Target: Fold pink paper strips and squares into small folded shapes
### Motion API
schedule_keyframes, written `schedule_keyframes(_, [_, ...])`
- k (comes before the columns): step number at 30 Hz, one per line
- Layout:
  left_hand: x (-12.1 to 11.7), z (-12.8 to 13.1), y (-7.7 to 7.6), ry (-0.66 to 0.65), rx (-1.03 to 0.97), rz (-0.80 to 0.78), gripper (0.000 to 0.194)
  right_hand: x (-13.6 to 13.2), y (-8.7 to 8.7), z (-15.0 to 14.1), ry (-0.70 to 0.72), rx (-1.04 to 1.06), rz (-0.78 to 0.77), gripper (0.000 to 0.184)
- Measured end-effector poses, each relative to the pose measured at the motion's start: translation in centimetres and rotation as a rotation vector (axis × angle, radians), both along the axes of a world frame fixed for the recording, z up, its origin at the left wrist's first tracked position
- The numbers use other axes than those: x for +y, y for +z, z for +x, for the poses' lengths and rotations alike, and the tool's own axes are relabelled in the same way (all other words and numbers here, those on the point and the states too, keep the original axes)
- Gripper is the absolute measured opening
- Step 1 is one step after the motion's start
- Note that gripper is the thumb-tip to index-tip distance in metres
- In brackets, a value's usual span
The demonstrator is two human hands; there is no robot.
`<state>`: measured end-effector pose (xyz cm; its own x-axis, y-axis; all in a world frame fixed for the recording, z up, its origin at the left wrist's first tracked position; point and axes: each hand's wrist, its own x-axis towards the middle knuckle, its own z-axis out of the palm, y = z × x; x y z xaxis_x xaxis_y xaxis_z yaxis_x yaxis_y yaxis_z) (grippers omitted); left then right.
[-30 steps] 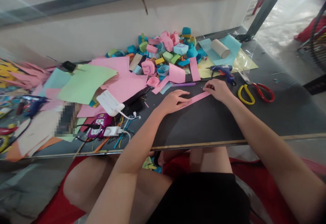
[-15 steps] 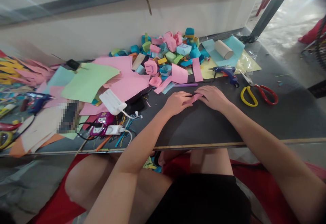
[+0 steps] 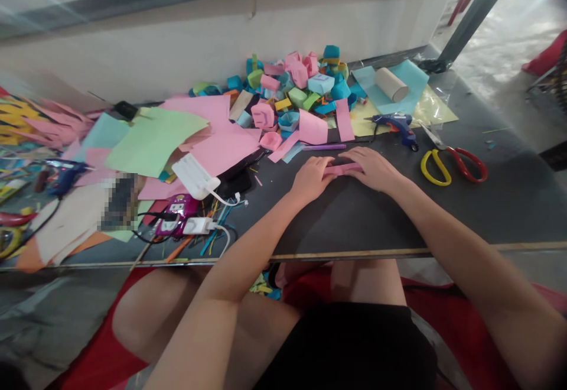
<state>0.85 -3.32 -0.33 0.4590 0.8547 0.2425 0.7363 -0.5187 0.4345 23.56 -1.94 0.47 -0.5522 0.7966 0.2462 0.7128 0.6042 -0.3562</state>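
A narrow pink paper strip (image 3: 343, 169) stretches between my two hands, just over the dark tabletop (image 3: 354, 218). My left hand (image 3: 311, 177) pinches its left end, and my right hand (image 3: 373, 167) holds the right end with bent fingers. Parts of both ends are hidden under the fingers. Right behind the hands lies a purple pen (image 3: 324, 148). Farther back sit a curved pink paper piece (image 3: 312, 127) and a flat pink paper strip (image 3: 344, 120).
Folded paper pieces (image 3: 296, 74) are heaped by the wall. To the right lie a blue glue gun (image 3: 398, 125), scissors (image 3: 467, 164) and a cardboard tube (image 3: 391, 85). On the left are paper sheets (image 3: 155, 142), a white adapter (image 3: 195, 175) and a purple power socket (image 3: 179, 210) with cables.
My hands have moved slightly apart, and more of the pink strip shows between them. It now lies nearly level instead of slanting.
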Motion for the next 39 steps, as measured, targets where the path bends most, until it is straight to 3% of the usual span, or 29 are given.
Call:
schedule_keyframes(7, [-0.2,0.1,0.1,0.024,-0.019,0.056,0.019,-0.7,0.2,-0.6,-0.029,0.055,0.061,0.033])
schedule_keyframes(11, [-0.2,0.0,0.1,0.046,-0.019,0.087,0.027,-0.9,0.4,-0.9,-0.039,0.076,0.092,0.023])
schedule_keyframes(26, [-0.3,0.0,0.1,0.010,-0.025,0.116,0.026,-1.0,0.4,-1.3,-0.082,0.200,0.046,0.020])
schedule_keyframes(33, [-0.5,0.1,0.2,-0.025,-0.039,0.130,0.026,-1.2,0.1,-1.5,-0.102,0.176,0.091,0.019])
schedule_keyframes(39, [-0.3,-0.1,0.4,0.002,-0.011,0.116,0.023,-1.1,0.1,-1.6,-0.096,0.187,0.043,0.019])
